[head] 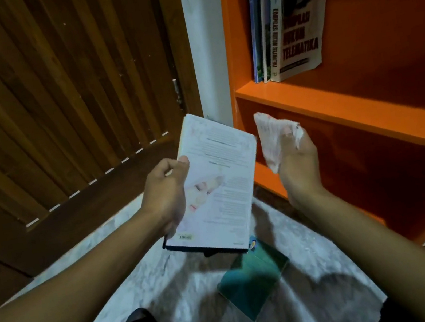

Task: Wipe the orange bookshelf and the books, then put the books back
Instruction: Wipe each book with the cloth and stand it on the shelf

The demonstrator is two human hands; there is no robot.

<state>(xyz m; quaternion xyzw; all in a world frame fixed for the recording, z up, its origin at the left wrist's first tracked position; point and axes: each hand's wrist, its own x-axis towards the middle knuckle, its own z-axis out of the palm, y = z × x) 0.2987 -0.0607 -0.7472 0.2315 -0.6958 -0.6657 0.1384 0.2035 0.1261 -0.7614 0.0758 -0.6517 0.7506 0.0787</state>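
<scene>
L hand (166, 194) grips white book (218, 185) by left edge, thumb on cover, fingers hidden beneath. R hand (297, 163) clenches crumpled cloth (276, 137) (blurred), just right of book, before orange bookshelf (338, 111). Green book (253, 277) on floor.

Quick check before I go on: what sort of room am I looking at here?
Probably a room in a home, seen from floor level. An orange bookshelf with a few standing books sits beside a slatted wooden door, and a green book lies on the pale marbled floor.
</scene>
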